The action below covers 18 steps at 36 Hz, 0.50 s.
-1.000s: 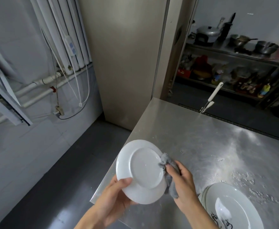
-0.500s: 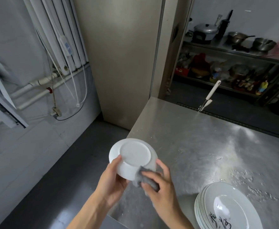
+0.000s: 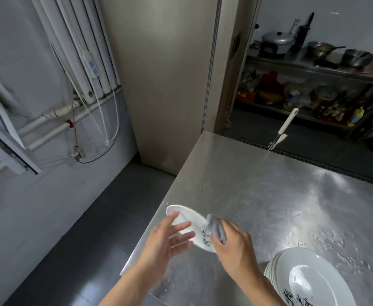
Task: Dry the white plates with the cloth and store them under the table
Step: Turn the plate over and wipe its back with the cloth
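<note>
A small white plate (image 3: 193, 221) with black writing on its face is tilted above the near left corner of the steel table (image 3: 258, 184). My left hand (image 3: 165, 239) touches its left side with the fingers spread. My right hand (image 3: 234, 246) grips the plate's right rim through a grey cloth (image 3: 216, 228). A stack of white plates (image 3: 309, 281) with black writing sits on the table at the lower right.
A knife (image 3: 281, 131) with a white handle stands at the table's far edge. Water drops lie on the table to the right. Shelves (image 3: 318, 67) with pots and bottles stand behind. White pipes (image 3: 55, 120) and cables run along the left wall above a dark floor.
The plate has been turned from showing its underside to showing its written face, tilted edge-on. My left hand has loosened its hold and spread its fingers. The cloth moved to the right rim.
</note>
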{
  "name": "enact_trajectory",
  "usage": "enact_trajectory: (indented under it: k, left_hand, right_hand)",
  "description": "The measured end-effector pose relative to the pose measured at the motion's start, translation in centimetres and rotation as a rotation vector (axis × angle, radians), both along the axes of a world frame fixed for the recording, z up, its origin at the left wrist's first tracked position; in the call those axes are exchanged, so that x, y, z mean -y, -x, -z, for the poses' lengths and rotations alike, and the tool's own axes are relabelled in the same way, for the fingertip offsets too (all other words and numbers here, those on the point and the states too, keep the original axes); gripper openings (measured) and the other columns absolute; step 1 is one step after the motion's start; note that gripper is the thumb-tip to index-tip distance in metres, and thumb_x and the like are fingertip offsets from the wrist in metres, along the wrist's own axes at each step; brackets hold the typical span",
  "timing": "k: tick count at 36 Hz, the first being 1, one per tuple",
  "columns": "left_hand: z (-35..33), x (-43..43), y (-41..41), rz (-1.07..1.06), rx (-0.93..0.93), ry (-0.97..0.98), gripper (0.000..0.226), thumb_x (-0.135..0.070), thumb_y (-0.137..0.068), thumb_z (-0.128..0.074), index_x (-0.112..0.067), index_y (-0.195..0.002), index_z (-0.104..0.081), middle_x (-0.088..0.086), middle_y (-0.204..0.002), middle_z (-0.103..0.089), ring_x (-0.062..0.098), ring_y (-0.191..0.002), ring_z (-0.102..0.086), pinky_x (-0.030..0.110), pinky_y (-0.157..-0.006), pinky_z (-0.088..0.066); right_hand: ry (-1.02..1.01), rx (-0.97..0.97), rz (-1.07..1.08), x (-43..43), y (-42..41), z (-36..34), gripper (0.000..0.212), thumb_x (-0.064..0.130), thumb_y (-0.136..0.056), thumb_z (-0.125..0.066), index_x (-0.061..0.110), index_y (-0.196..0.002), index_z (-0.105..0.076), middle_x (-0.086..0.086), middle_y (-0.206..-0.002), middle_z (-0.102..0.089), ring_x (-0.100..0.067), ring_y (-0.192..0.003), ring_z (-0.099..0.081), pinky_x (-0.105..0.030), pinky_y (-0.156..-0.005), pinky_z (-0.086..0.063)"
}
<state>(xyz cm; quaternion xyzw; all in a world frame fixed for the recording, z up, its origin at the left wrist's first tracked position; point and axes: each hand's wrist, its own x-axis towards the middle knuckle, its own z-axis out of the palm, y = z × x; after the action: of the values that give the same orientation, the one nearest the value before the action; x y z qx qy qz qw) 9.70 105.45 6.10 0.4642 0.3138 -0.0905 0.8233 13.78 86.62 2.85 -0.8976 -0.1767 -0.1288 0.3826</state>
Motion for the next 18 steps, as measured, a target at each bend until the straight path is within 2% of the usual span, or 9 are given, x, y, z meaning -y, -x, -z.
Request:
enact_trajectory:
  k: [2,3,4,6,8,10,12,15,18]
  left_hand:
    - [1.1,-0.6,0.2,-0.016,-0.003,-0.328,0.012,-0.023,-0.104,-0.063,-0.02,-0.112,-0.072,0.015,-0.109,-0.075,0.019,-0.077,-0.071,0.031,-0.064,-0.056]
    - [1.7,-0.9,0.5,-0.021,0.0,-0.48,0.011,-0.019,-0.102,-0.065,-0.023,-0.111,-0.07,0.017,-0.109,-0.07,0.017,-0.074,-0.063,0.029,-0.063,-0.052]
    - [2.2,-1.1,0.7,-0.019,0.004,-0.591,0.016,-0.018,-0.101,-0.067,-0.027,-0.114,-0.066,0.017,-0.112,-0.064,0.015,-0.077,-0.058,0.027,-0.065,-0.049]
    - [3.0,-1.4,1.0,0.033,-0.001,-0.697,0.031,-0.02,-0.1,-0.068,-0.034,-0.126,-0.057,0.009,-0.12,-0.054,0.016,-0.097,-0.058,0.027,-0.075,-0.049]
    - [3.3,-1.7,1.2,0.088,0.014,-0.628,0.032,-0.023,-0.103,-0.064,-0.035,-0.132,-0.058,0.002,-0.127,-0.061,0.014,-0.108,-0.065,0.026,-0.081,-0.053]
    - [3.0,-1.6,1.5,0.121,0.057,-0.457,0.025,-0.023,-0.108,-0.056,-0.038,-0.124,-0.067,-0.001,-0.118,-0.075,0.009,-0.099,-0.074,0.026,-0.071,-0.061]
    - [2.5,-1.3,1.6,0.154,0.098,-0.416,0.035,-0.017,-0.109,-0.051,-0.043,-0.114,-0.073,-0.003,-0.11,-0.078,0.014,-0.097,-0.076,0.036,-0.067,-0.064]
    - [1.9,-0.5,1.7,0.17,0.121,-0.39,0.041,-0.01,-0.109,-0.05,-0.042,-0.109,-0.074,0.006,-0.108,-0.078,0.026,-0.095,-0.077,0.044,-0.066,-0.065]
    - [1.4,0.6,1.6,0.214,0.119,-0.36,0.036,-0.012,-0.109,-0.049,-0.039,-0.112,-0.074,0.008,-0.111,-0.078,0.031,-0.096,-0.078,0.044,-0.066,-0.064]
  right_hand:
    - [-0.171,-0.247,0.056,0.5,-0.3,0.5,0.024,0.016,-0.09,-0.073,0.038,-0.082,-0.072,0.026,-0.078,-0.071,0.007,-0.065,-0.065,-0.007,-0.057,-0.043]
    - [-0.231,-0.356,0.092,0.8,-0.5,0.8,0.028,0.009,-0.087,-0.075,0.036,-0.079,-0.072,0.023,-0.071,-0.071,0.006,-0.06,-0.063,-0.009,-0.056,-0.044]
    - [-0.299,-0.466,0.126,1.2,-0.7,1.1,0.023,0.006,-0.086,-0.075,0.028,-0.079,-0.073,0.015,-0.067,-0.071,0.001,-0.057,-0.061,-0.014,-0.054,-0.046]
    - [-0.499,-0.679,0.16,2.0,-1.0,1.2,0.004,0.007,-0.088,-0.074,0.01,-0.086,-0.073,0.0,-0.061,-0.066,-0.013,-0.053,-0.057,-0.024,-0.047,-0.043]
    - [-0.659,-0.808,0.169,2.5,-0.9,1.0,0.007,0.015,-0.087,-0.076,0.011,-0.088,-0.07,-0.007,-0.062,-0.061,-0.022,-0.053,-0.054,-0.028,-0.049,-0.037]
    - [-0.724,-0.859,0.161,2.7,-0.8,0.4,0.018,0.03,-0.078,-0.079,0.019,-0.089,-0.07,-0.012,-0.064,-0.059,-0.028,-0.057,-0.052,-0.032,-0.055,-0.036]
    - [-0.735,-0.88,0.132,3.0,-0.7,-0.3,0.021,0.036,-0.075,-0.078,0.026,-0.092,-0.071,-0.015,-0.064,-0.059,-0.03,-0.059,-0.051,-0.033,-0.058,-0.034]
    - [-0.627,-0.776,0.146,4.2,-0.8,-1.3,0.017,0.021,-0.09,-0.076,0.029,-0.104,-0.073,-0.01,-0.075,-0.073,-0.024,-0.066,-0.066,-0.03,-0.058,-0.051]
    - [-0.511,-0.635,0.166,6.4,-1.1,-2.4,0.017,0.016,-0.089,-0.077,0.03,-0.096,-0.071,0.002,-0.082,-0.076,-0.011,-0.077,-0.071,-0.017,-0.07,-0.053]
